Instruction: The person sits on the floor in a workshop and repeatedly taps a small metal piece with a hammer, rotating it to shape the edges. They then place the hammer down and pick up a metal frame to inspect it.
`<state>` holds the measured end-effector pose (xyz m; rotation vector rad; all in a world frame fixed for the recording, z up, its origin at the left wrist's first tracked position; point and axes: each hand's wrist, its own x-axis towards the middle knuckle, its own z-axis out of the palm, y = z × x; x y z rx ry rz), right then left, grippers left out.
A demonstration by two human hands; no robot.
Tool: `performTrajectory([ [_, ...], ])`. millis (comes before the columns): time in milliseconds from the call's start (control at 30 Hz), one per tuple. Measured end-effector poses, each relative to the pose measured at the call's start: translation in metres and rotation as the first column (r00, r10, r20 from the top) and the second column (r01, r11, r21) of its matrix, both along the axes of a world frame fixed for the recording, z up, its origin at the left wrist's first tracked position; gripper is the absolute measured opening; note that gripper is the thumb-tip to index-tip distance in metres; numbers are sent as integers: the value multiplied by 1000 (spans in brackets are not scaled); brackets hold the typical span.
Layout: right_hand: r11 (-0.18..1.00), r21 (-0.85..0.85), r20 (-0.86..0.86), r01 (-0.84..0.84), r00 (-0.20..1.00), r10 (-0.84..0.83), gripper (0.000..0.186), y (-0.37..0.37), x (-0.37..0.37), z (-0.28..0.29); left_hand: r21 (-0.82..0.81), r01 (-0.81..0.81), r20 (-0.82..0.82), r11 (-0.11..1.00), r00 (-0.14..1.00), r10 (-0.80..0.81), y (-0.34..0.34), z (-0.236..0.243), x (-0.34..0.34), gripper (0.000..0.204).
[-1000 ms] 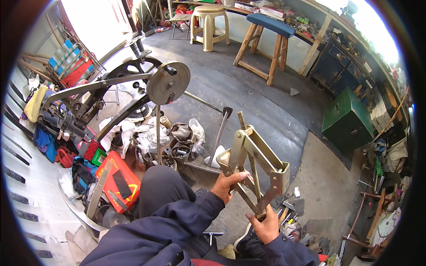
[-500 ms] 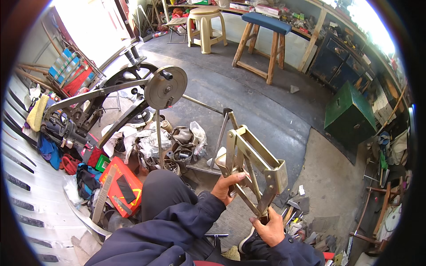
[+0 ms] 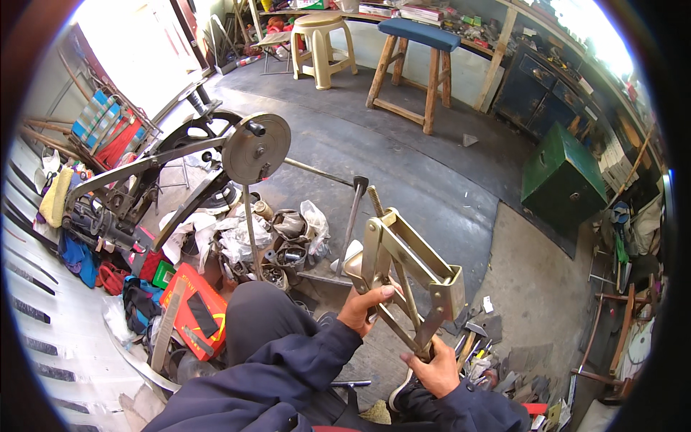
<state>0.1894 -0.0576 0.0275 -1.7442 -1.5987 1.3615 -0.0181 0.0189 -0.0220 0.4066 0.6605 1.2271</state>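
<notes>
A brass-coloured scissor jack (image 3: 413, 266) with a threaded screw is held up in front of me, tilted. My left hand (image 3: 366, 307) grips its left side, the thumb lying across a metal arm and the other fingers hidden behind. Lower down, my right hand (image 3: 436, 367) closes on the jack's bottom corner, thumb on top. Both hands are above the floor, close to my knees. The screw's threaded end sticks out at the top of the jack.
At left stands a hand-cranked shoe-repair machine (image 3: 256, 150) with a large wheel. Bags and loose parts lie below it, beside a red-orange box (image 3: 196, 317) carrying a dark phone. Hand tools (image 3: 471, 345) lie right of my right hand. Farther off are a green chest (image 3: 565, 176) and a blue-topped stool (image 3: 419, 34).
My view has shifted slightly, so the surroundings sit a little further left. Both hands keep their hold on the jack, which looks almost unchanged.
</notes>
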Motion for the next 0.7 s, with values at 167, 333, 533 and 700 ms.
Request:
performTrajectory([
  [167,989,106,48,103,993,-109,28,1,1,-35,155,33,-271,987,963,10,-5,12,8,36],
  [333,999,-51,27,3,1000,-1,21,5,15,-72,331,72,-360,941,931,55,-8,18,19,55],
  [533,852,-398,-506,-340,856,106,28,1,31,-77,194,331,-427,923,876,-225,-17,18,10,73],
  [700,874,-400,-572,-277,820,-2,28,1,27,-82,256,315,-366,914,906,-210,-19,16,8,73],
])
